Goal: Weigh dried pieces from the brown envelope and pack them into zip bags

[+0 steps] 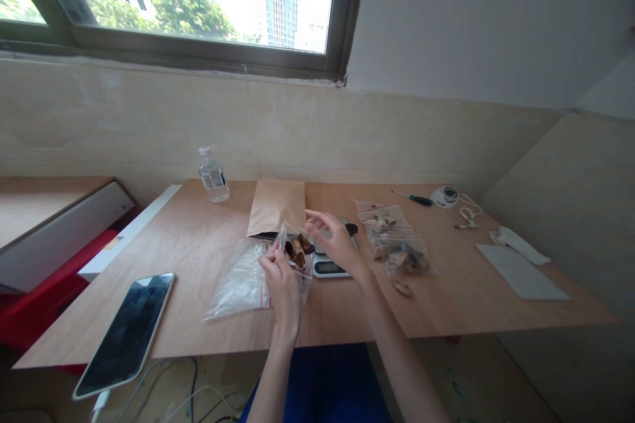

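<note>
My left hand (281, 271) is closed on the edge of a clear zip bag (306, 281) that is tilted at the table's front middle. Dried brown slices (297, 251), perhaps mushroom, show at its mouth. My right hand (335, 238) reaches over a small white kitchen scale (327, 269), thumb and fingers apart beside the bag's mouth. I see nothing in its fingers. The hand and forearm hide much of the scale, and a dark piece (352, 229) shows at its right. Beneath and left of my left hand lie flat empty zip bags (238, 281).
Behind the bags lies a brown paper pouch (278, 205). Filled zip bags (404, 254) and a loose slice (401, 289) are to the right. A water bottle (214, 175), phone (129, 330), screwdriver (419, 199), white camera (445, 196) and white sheet (520, 271) lie around.
</note>
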`<state>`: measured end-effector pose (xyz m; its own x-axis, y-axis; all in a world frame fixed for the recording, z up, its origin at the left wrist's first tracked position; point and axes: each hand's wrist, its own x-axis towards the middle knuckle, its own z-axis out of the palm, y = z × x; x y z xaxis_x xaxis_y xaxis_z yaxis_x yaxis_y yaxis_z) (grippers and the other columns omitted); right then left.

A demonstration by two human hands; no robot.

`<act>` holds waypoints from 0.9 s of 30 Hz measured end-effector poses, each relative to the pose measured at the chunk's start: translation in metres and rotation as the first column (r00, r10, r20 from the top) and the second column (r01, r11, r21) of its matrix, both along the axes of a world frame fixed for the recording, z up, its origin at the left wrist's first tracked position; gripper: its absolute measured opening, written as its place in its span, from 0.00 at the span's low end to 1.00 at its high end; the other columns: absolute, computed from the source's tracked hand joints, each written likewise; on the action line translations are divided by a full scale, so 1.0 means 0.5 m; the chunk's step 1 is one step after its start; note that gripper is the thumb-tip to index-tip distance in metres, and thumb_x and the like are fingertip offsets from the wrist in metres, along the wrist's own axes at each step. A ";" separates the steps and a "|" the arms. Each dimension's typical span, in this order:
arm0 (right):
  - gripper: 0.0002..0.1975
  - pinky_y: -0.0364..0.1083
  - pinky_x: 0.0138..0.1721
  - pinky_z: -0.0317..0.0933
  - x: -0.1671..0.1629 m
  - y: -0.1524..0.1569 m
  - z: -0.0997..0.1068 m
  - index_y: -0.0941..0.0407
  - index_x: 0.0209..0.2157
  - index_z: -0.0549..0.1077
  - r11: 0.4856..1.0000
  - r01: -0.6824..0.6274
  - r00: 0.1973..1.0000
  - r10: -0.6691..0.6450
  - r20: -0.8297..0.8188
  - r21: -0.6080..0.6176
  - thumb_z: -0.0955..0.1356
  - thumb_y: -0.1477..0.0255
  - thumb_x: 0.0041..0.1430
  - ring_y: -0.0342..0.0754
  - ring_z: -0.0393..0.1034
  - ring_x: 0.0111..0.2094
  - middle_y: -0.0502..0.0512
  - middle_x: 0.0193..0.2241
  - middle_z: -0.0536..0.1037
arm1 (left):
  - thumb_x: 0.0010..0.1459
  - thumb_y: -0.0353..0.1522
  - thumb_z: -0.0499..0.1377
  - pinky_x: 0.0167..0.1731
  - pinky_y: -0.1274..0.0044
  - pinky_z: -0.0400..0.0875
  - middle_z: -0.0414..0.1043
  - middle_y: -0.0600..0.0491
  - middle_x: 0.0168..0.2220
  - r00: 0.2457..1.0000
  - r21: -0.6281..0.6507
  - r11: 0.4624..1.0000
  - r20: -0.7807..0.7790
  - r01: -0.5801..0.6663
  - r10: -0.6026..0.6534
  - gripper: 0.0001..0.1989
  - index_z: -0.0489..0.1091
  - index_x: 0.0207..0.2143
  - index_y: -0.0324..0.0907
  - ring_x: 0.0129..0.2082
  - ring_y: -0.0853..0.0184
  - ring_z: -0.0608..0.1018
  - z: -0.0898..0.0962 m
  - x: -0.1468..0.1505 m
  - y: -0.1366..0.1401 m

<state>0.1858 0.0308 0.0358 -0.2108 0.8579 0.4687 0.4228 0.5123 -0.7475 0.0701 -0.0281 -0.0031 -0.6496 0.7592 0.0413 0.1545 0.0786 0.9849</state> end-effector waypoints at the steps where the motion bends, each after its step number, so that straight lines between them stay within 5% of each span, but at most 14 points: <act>1: 0.17 0.46 0.46 0.62 0.008 0.001 0.000 0.54 0.48 0.71 0.999 0.031 0.999 -0.031 0.019 0.023 0.61 0.61 0.62 0.46 0.69 0.41 0.54 0.40 0.76 | 0.61 0.40 0.44 0.31 0.69 0.66 0.68 0.51 0.29 1.000 -0.003 1.000 -0.008 -0.003 0.003 0.10 0.55 0.31 0.44 0.31 0.61 0.74 0.000 0.000 0.000; 7: 0.18 0.56 0.55 0.53 0.104 0.058 -0.106 0.58 0.49 0.70 0.907 0.412 0.850 -0.415 0.323 0.083 0.64 0.73 0.56 0.56 0.61 0.53 0.64 0.50 0.70 | 0.61 0.40 0.44 0.33 0.69 0.66 0.68 0.51 0.31 1.000 -0.006 1.000 0.018 0.001 -0.001 0.10 0.53 0.30 0.45 0.33 0.62 0.74 0.003 -0.006 -0.008; 12: 0.13 0.54 0.50 0.58 0.154 0.067 -0.166 0.58 0.41 0.74 0.890 0.456 0.832 -0.431 0.350 0.013 0.64 0.73 0.55 0.55 0.67 0.45 0.62 0.40 0.76 | 0.61 0.41 0.44 0.34 0.69 0.66 0.70 0.49 0.36 0.999 -0.009 1.000 0.047 0.018 -0.017 0.11 0.53 0.30 0.45 0.35 0.62 0.74 0.002 -0.005 -0.012; 17: 0.14 0.48 0.42 0.63 0.126 0.040 -0.106 0.58 0.42 0.73 0.918 0.397 0.900 -0.385 0.204 -0.021 0.63 0.66 0.58 0.50 0.71 0.39 0.59 0.38 0.77 | 0.62 0.40 0.45 0.41 0.68 0.65 0.70 0.45 0.41 0.997 0.063 0.997 0.065 0.034 -0.038 0.10 0.55 0.33 0.44 0.44 0.60 0.73 -0.007 0.005 -0.008; 21: 0.17 0.44 0.35 0.65 0.049 0.006 -0.012 0.57 0.42 0.73 0.981 0.140 0.978 -0.158 -0.138 -0.131 0.63 0.60 0.59 0.46 0.72 0.33 0.56 0.36 0.78 | 0.62 0.41 0.44 0.42 0.67 0.65 0.69 0.45 0.40 0.997 0.040 0.998 0.062 0.051 -0.053 0.11 0.56 0.34 0.44 0.44 0.59 0.73 -0.004 0.016 -0.010; 24: 0.17 0.44 0.38 0.65 -0.005 -0.015 0.037 0.56 0.43 0.73 0.991 0.012 0.989 -0.031 -0.143 -0.136 0.63 0.61 0.59 0.46 0.72 0.35 0.55 0.37 0.78 | 0.62 0.41 0.43 0.40 0.66 0.65 0.69 0.46 0.39 0.994 -0.022 0.998 0.091 0.064 -0.062 0.10 0.55 0.35 0.44 0.41 0.59 0.73 0.009 0.022 -0.016; 27: 0.15 0.48 0.48 0.61 -0.027 -0.031 0.050 0.55 0.44 0.72 0.999 0.039 0.997 -0.042 -0.063 -0.037 0.63 0.62 0.60 0.48 0.69 0.45 0.57 0.43 0.76 | 0.63 0.40 0.43 0.40 0.66 0.65 0.68 0.46 0.39 0.988 -0.050 0.997 0.145 0.054 -0.046 0.10 0.55 0.36 0.44 0.42 0.59 0.73 0.012 0.023 -0.019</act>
<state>0.1724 0.0151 0.0608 -0.1464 0.8817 0.4485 0.3938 0.4679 -0.7912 0.0816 -0.0375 0.0027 -0.6068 0.7896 -0.0910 0.0171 0.1275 0.9917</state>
